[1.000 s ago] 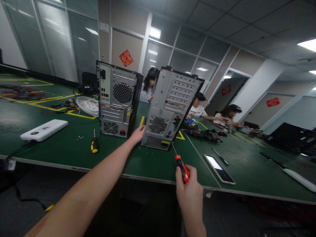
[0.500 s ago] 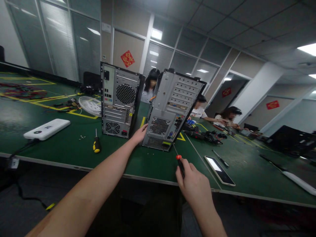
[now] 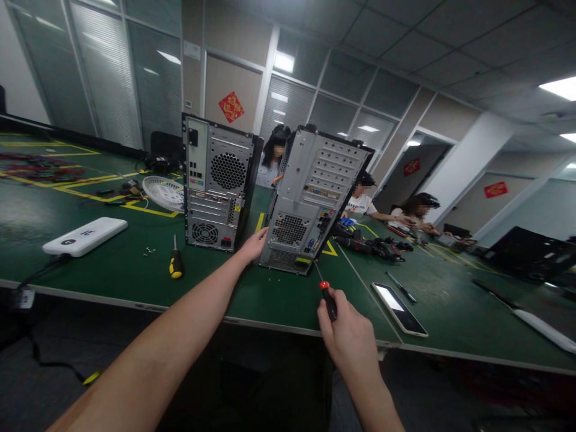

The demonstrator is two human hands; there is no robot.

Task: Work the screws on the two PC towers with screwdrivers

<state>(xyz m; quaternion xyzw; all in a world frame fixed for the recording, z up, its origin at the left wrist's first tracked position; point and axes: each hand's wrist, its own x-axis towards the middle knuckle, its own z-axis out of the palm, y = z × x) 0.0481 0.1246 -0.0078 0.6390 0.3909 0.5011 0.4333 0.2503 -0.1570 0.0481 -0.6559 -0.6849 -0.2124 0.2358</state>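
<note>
A tilted grey computer tower [image 3: 288,234] stands on the green table with its rear panel toward me. Against its lower left side lies my left hand [image 3: 254,245], fingers stretched forward and partly hidden by the case. My right hand [image 3: 347,324] is closed around a screwdriver [image 3: 324,290] with a red and black handle. Its thin shaft points up to the tower's lower right corner; whether the tip sits in a screw is too small to tell. Two tiny screws [image 3: 274,279] lie in front of the tower.
To the left stand a second tower [image 3: 216,180], a yellow-black screwdriver [image 3: 176,264], loose screws [image 3: 149,251] and a white power bank [image 3: 85,236]. A phone [image 3: 399,309] and a pen [image 3: 402,287] lie right. Cables [image 3: 378,246] and several people are beyond.
My right hand has shifted slightly left and its grip on the screwdriver handle has turned a little. My left hand and the tower stay in place.
</note>
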